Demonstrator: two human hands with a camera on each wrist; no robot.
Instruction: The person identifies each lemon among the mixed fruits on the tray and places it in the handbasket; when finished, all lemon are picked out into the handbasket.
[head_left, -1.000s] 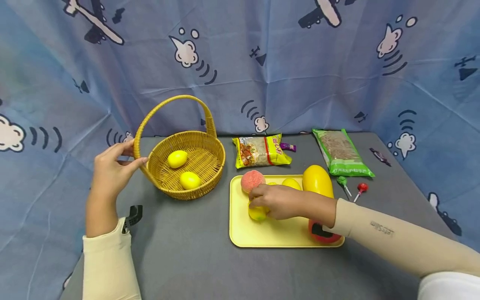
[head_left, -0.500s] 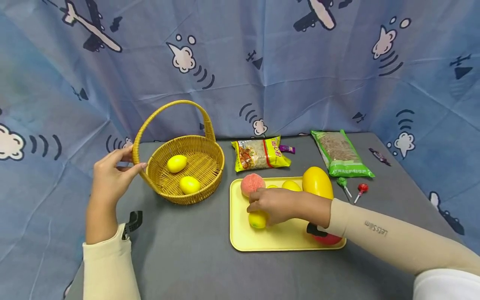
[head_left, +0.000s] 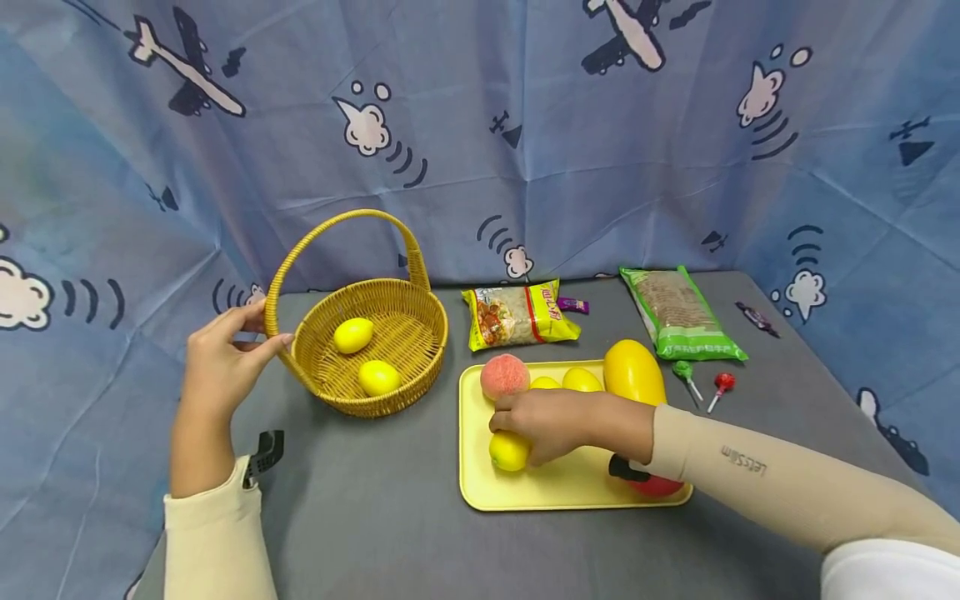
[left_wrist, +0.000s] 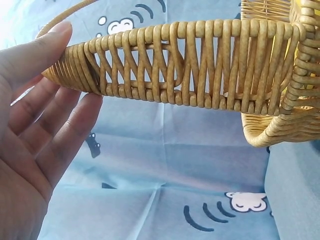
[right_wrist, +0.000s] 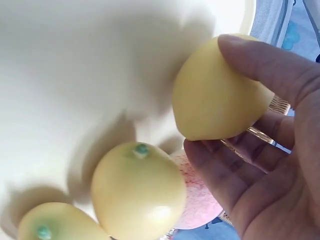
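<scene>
My left hand pinches the side of the arched handle of a wicker basket between thumb and fingers. Two yellow lemons lie inside that basket. Over the left part of a pale yellow tray, my right hand grips another lemon, thumb on one side and fingers on the other. Beside it on the tray are a pink peach and more lemons, partly hidden behind the hand in the head view.
A large yellow oval fruit and a red item, half covered by the right forearm, share the tray. Behind stand a yellow food packet, a purple sweet and a green bag. Two lollipops lie right of the tray.
The right hand has drawn its lemon slightly left and toward the tray's near edge, away from the peach. The left hand keeps its hold on the handle; the head view has tilted slightly.
</scene>
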